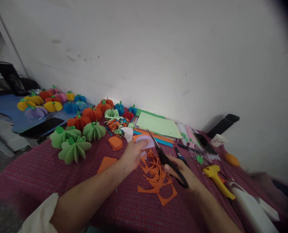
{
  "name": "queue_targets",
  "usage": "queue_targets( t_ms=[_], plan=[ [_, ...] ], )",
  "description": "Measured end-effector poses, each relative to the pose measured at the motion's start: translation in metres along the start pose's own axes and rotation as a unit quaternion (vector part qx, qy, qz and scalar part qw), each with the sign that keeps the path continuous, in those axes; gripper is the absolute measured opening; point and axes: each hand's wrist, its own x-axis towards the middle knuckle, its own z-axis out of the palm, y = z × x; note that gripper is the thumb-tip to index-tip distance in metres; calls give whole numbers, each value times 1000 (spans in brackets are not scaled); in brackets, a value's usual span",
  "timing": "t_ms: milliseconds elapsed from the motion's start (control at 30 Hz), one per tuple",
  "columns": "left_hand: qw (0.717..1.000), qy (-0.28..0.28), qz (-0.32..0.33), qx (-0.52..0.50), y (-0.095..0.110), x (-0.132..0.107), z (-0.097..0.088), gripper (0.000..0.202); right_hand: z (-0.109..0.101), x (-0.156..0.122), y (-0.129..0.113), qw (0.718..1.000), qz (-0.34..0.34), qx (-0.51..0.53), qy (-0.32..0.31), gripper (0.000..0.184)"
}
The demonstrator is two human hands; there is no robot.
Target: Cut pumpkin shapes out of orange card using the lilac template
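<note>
My left hand (132,155) pinches a small pale paper piece (145,141) above the table. My right hand (182,173) is closed through the black handles of a pair of scissors (163,158), whose blades point up at that paper piece. Below both hands lies a heap of orange paper offcuts (157,179) with round holes cut out. A stack of cut orange discs (116,142) and an orange square (106,162) lie just left of my left hand.
Many folded paper pumpkins lie at the left: green (73,147), orange (91,114), yellow (53,106). Coloured paper sheets (158,126) lie behind the hands. A yellow glue gun (216,179), a phone (205,143) and a paper cup (218,140) are at the right. A white wall stands close behind.
</note>
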Motion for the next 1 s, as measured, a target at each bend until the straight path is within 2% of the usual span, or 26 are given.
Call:
queue_targets(
  t_ms=[233, 567, 800, 1000],
  plan=[
    [1000, -6, 0, 4, 0, 1, 0, 17, -10, -1, 5, 1000, 11, -16, -20, 26],
    [1000, -15, -5, 11, -1, 1, -2, 14, -17, -4, 2, 998, 13, -39, -41, 33],
    [999, -32, 6, 28, -1, 1, -1, 11, -27, -8, -1, 997, 28, -55, -43, 30],
    [998, -40, -5, 54, 0, 0, 0, 13, -32, -10, -1, 996, 21, -58, -67, 41]
  ],
)
